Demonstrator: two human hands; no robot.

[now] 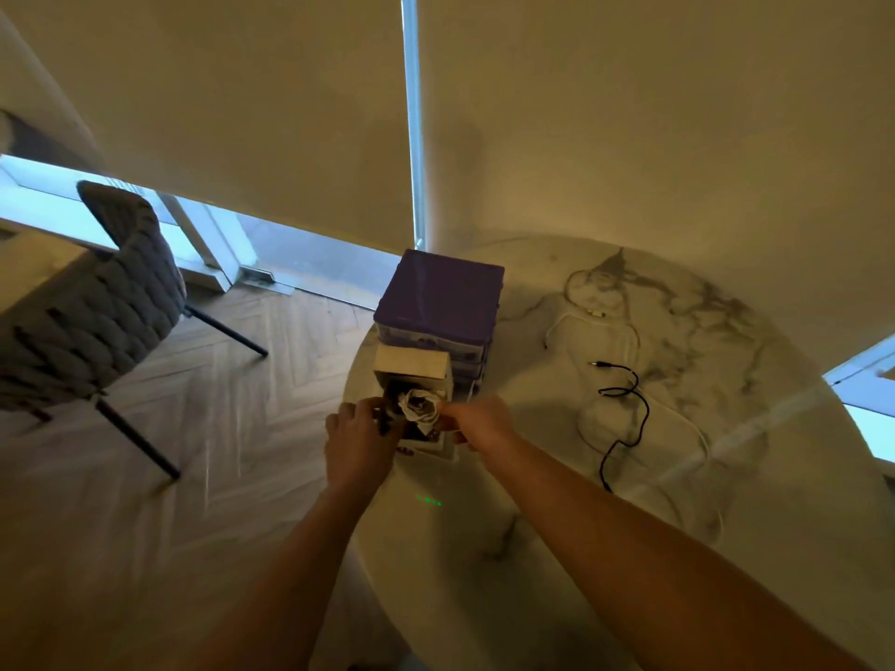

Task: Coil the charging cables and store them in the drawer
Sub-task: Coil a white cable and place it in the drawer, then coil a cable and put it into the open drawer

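Observation:
A small purple drawer unit [438, 297] stands at the left edge of a round marble table [726, 428]. One drawer [411, 368] is pulled out toward me. A coiled white cable [420, 404] sits over the open drawer, and my right hand [477, 421] pinches it from the right. My left hand [356, 435] grips the drawer's front left corner. A black cable [629, 414] lies loose and uncoiled on the table to the right. Farther back lies a white cable [588, 314], also loose.
A grey woven chair [97, 302] with dark legs stands on the herringbone wood floor to the left. Closed roller blinds [629, 113] cover the windows behind the table. A small green light reflection shows on the table near my arms.

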